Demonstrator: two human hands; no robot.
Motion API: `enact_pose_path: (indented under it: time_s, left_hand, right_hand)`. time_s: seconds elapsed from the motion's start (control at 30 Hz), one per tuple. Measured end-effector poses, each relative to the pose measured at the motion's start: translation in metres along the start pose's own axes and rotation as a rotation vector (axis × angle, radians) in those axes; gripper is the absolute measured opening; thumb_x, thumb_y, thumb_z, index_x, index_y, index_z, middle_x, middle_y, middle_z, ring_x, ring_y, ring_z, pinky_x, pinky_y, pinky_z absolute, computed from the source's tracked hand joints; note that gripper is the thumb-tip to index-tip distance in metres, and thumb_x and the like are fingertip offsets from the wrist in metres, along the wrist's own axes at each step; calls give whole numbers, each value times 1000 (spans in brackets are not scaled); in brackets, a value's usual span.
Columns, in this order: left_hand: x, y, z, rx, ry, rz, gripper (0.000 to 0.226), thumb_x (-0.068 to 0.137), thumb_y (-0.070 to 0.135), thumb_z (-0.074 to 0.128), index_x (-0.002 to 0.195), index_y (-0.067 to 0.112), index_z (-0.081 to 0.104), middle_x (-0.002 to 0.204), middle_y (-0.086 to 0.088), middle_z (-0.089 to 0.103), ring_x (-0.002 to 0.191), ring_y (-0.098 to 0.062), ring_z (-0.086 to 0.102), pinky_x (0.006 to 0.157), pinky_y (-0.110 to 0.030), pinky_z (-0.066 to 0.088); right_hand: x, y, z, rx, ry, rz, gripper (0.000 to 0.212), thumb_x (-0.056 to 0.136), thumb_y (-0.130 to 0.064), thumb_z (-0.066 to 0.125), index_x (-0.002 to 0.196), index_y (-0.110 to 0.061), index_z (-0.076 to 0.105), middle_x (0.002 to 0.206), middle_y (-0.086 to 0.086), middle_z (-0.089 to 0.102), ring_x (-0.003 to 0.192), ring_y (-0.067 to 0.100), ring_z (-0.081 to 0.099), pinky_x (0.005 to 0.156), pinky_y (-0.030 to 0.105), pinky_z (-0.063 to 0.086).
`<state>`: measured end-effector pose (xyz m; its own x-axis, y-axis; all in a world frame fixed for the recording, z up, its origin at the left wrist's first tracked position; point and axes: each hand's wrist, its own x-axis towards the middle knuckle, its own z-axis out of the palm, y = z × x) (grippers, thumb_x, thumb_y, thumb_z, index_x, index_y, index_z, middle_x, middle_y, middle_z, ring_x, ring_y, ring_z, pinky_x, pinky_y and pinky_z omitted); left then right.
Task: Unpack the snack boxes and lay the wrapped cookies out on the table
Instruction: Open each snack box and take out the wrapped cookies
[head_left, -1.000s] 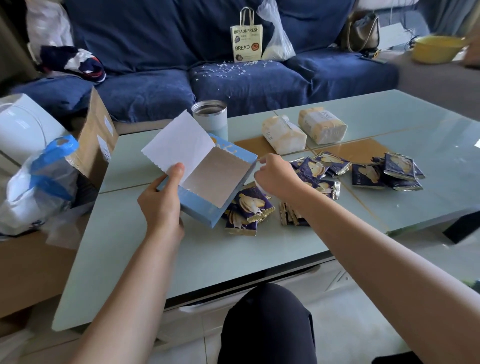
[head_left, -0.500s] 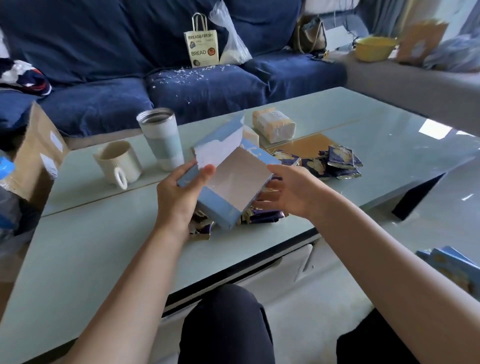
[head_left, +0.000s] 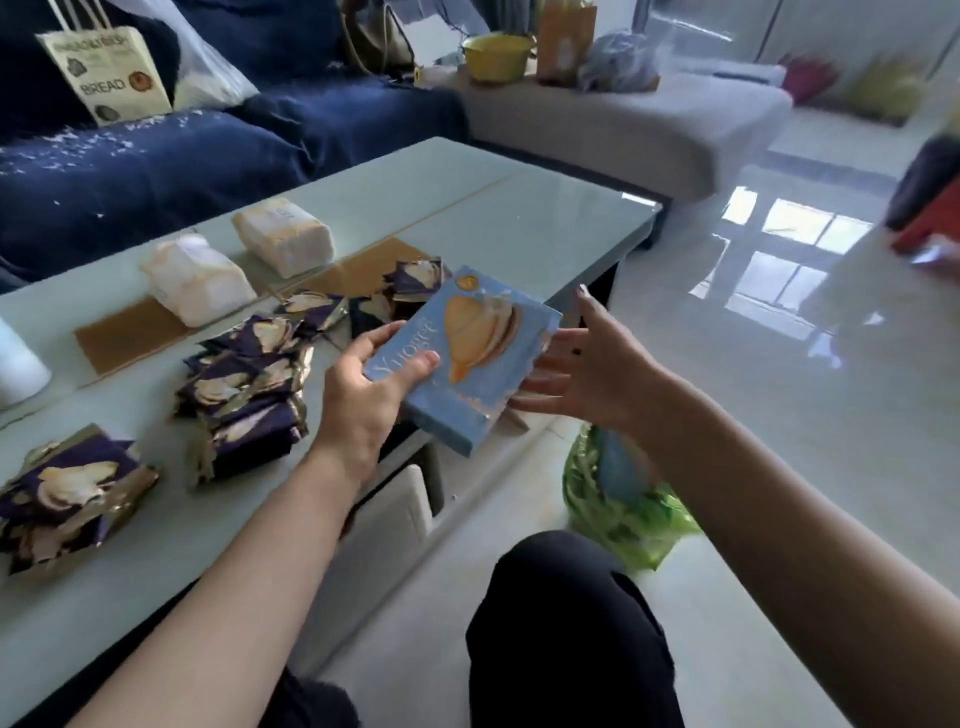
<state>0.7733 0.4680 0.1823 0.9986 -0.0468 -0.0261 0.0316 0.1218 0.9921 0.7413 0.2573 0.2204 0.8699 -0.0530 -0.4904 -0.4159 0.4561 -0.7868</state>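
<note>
Left hand (head_left: 358, 410) grips blue snack box (head_left: 467, 358) past table (head_left: 519, 218) edge | right hand (head_left: 582, 374) spread beside it | risk — box slips floorward.

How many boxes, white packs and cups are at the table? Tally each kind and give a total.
Box: 1, held in the left hand
White packs: 2
Cup: 1, cut off by the frame's left edge
Total: 4

Bright daylight, window glare on the glossy floor (head_left: 779, 249), motion blur throughout, wide-angle bending at edges.
</note>
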Motion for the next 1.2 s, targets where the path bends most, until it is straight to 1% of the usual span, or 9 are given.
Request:
enact_pose_path:
  time_s: [0.13,0.33,0.47,0.6,0.7,0.83,0.93,1.1,1.2]
  left_hand:
    - [14,-31,60,64,-102,-6,43,72,17,85,107,31,65,110,-10,72,96,-28,71,85,-42,58]
    - [22,-74,128,101,-271,-87,54,77,10,81,125,15,57,116,-13,67,93,-22,69,73,-29,60]
    - [30,-108,153,190,-404,-142,71,67,20,87,130,15,55,116,-10,68,101,-23,69,83,-40,59]
    - [34,-140,175,371,-523,-160,48,75,9,83,118,11,61,100,-2,70,89,-20,68,69,-22,57]
    - [38,-163,189,622,-648,-94,31,78,14,79,106,16,66,93,5,69,89,-18,67,71,-24,55]
    - [30,-186,201,774,-724,0,29,75,17,81,100,18,67,86,10,68,79,-9,65,67,-13,49]
    - [25,-199,206,783,-706,47,31,74,16,82,102,15,68,86,10,67,77,-5,63,63,-3,45]
    - [26,-219,207,786,-648,89,35,74,10,80,107,15,68,97,2,73,88,-14,69,79,-28,56]
    - [28,-227,205,777,-646,99,36,77,10,79,111,16,67,102,0,74,91,-15,70,83,-36,58]
  right_hand:
    - [-9,-9,-61,-44,68,-30,51,88,-57,55,96,-8,64,89,15,67,88,33,67,87,54,54]
    - [-1,-2,-128,-84,212,-110,17,88,-1,63,103,-4,58,105,20,60,91,35,66,77,52,57]
    - [16,7,-172,-140,292,-154,41,84,9,62,121,-5,50,103,15,61,86,30,66,72,50,58]
    - [27,10,-210,-343,284,-267,49,81,11,66,124,-8,50,111,9,60,92,25,64,80,48,56]
    - [33,13,-234,-528,239,-298,52,74,19,68,114,-11,52,118,12,59,100,30,62,84,49,54]
    - [40,28,-261,-667,219,-293,48,72,18,71,108,-9,53,109,4,59,99,22,60,74,32,57]
    - [44,35,-272,-722,238,-333,46,72,18,72,105,-8,53,105,5,59,96,17,59,80,30,56]
    - [55,46,-278,-909,284,-391,53,65,13,76,99,-21,53,107,8,57,93,21,58,89,50,54]
    - [60,54,-281,-947,323,-401,54,66,9,76,98,-25,51,103,2,57,91,21,58,87,50,55]
